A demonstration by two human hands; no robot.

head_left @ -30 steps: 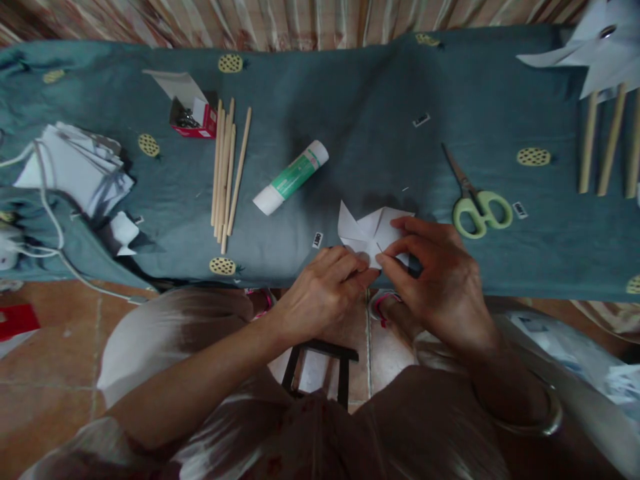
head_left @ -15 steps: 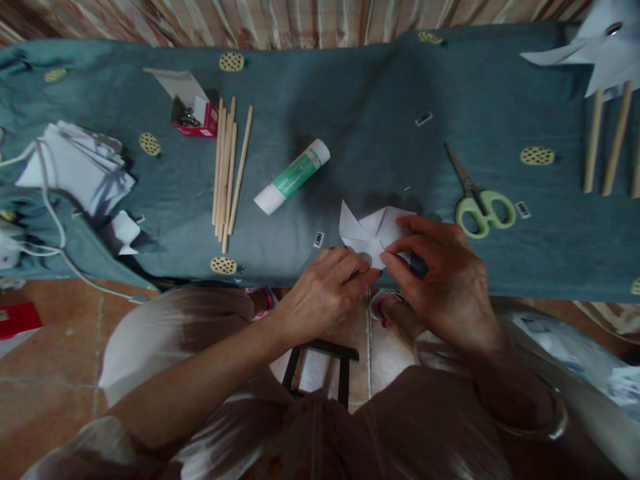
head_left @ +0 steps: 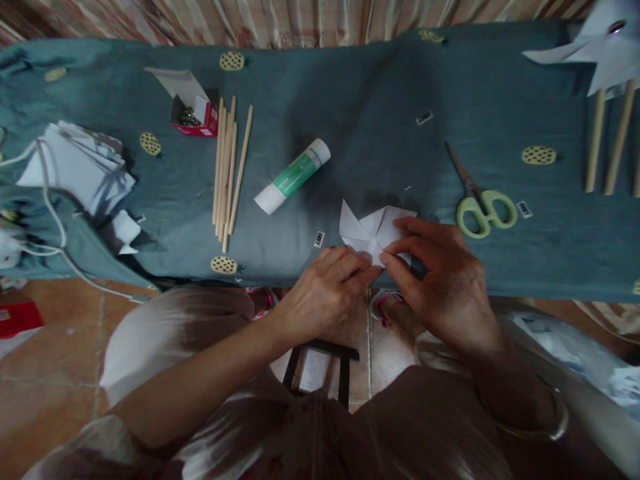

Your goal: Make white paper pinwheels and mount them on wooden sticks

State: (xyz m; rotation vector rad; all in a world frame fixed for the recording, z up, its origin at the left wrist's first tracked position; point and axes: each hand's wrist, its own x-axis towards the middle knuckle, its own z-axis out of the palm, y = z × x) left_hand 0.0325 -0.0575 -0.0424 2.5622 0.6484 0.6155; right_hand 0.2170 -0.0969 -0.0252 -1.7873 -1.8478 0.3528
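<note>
A white paper pinwheel (head_left: 369,228) with folded blades lies at the table's near edge, between my two hands. My left hand (head_left: 334,283) grips its lower left edge, fingers bent and closed on the paper. From the right, my right hand (head_left: 434,267) pinches a paper flap near the pinwheel's centre with thumb and forefinger. Both hands cover part of the lower blades. A glue stick (head_left: 294,176) with a green label lies just beyond, to the left. Green-handled scissors (head_left: 481,200) rest to the right of my right hand.
Several wooden sticks (head_left: 230,173) lie beside a small open red box (head_left: 200,123) of metal fasteners. A stack of white paper (head_left: 75,167) and a white cable (head_left: 63,227) are at left. Finished-looking pinwheels (head_left: 613,53) on sticks lie at the far right of the green tablecloth (head_left: 375,100).
Almost nothing differs. My right fingers have shifted very slightly at the pinwheel's centre, and both hands keep hold of the paper.
</note>
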